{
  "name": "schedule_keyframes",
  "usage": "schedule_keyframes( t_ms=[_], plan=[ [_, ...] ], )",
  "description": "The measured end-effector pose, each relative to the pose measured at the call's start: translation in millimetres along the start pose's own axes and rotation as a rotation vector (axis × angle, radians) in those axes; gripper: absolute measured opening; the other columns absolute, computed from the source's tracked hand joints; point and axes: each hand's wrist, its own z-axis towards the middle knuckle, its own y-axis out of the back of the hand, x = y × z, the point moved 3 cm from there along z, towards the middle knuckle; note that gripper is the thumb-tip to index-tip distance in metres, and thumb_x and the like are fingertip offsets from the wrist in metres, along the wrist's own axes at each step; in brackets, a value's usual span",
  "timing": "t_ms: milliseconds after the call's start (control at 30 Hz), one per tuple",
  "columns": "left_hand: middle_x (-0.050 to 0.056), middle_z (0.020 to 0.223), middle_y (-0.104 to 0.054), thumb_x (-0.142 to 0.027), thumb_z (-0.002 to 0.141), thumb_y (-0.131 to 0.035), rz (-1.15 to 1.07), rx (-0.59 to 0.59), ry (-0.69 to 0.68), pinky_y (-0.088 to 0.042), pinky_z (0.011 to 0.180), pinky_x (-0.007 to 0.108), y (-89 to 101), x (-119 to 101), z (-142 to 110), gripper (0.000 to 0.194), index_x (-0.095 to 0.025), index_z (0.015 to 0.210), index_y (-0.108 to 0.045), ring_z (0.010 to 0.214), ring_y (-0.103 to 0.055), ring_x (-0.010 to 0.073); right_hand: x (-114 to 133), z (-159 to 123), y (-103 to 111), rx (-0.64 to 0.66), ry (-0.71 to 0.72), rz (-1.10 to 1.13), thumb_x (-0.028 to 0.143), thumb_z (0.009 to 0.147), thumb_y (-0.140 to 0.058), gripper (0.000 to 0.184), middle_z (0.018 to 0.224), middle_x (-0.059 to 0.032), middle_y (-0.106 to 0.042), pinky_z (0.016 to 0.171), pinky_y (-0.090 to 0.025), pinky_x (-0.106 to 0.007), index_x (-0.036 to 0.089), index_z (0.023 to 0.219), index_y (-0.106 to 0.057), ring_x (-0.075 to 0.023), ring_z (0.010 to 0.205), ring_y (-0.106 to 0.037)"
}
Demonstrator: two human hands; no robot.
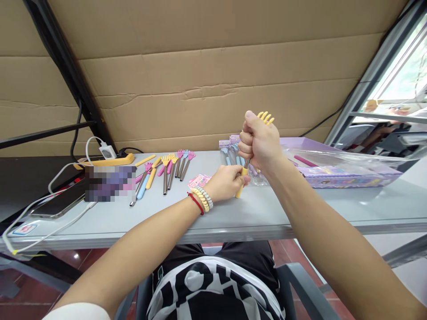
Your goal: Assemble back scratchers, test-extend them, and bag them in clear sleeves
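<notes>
Head view: yellow-ended metallic scratcher (247, 163)

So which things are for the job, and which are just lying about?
Probably for the job:
yellow back scratcher, held in left hand and right hand
claw-headed metal rods
loose handles
purple box

Probably just lying about:
black phone
white charger
yellow power strip

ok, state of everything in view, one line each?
Held claw: tilted, prongs up
Left grip: closed on its yellow handle
Right grip: closed below its prongs
Loose claws: lying on table, shafts bare
Loose handles: lying on table
Bagged tools: in clear plastic
Box: open, film across it
Charger: plugged into strip
Phone: flat, screen dark
</notes>
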Motion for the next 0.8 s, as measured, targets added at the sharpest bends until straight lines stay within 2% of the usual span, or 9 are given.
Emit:
schedule_keyframes(
  t_ms=[367, 533, 800],
  plan=[
    [0.005, 0.074, -0.068, -0.026, 0.084, -0.048, -0.018, -0.015, -0.004, -0.044, 0.059, 0.024, 1.0, 6, 1, 0.016, -0.017, 0.072, -0.054, 0.065, -0.060, 0.0143, -3, -3, -6, -0.054, -0.018, 0.017, 0.055, 0.078, -0.060, 0.052, 0.042, 0.0105, -0.011, 0.032, -0.007, -0.021, 0.023, 0.061, -0.023, -0.0027, 0.033, -0.007],
    [0.005, 0.070, -0.066, -0.024, 0.085, -0.047, -0.034, -0.040, -0.023, -0.043, 0.054, 0.023, 1.7, 6, 0, 0.018, -0.016, 0.070, -0.053, 0.058, -0.056, 0.0125, -5, -1, -11, -0.051, -0.038, 0.004, 0.053, 0.080, -0.058, 0.050, 0.042, 0.0103, -0.011, 0.033, -0.007, -0.021, 0.023, 0.060, -0.023, -0.0024, 0.032, -0.008],
    [0.006, 0.074, -0.068, -0.022, 0.085, -0.048, -0.080, -0.046, -0.004, -0.048, 0.059, 0.024, 1.2, 7, 0, 0.014, -0.015, 0.074, -0.054, 0.065, -0.062, 0.0142, -9, -3, -10, -0.068, -0.040, 0.016, 0.044, 0.086, -0.054, 0.046, 0.040, 0.0098, -0.013, 0.032, -0.005, -0.022, 0.022, 0.058, -0.024, -0.0021, 0.031, -0.009]
  ],
)
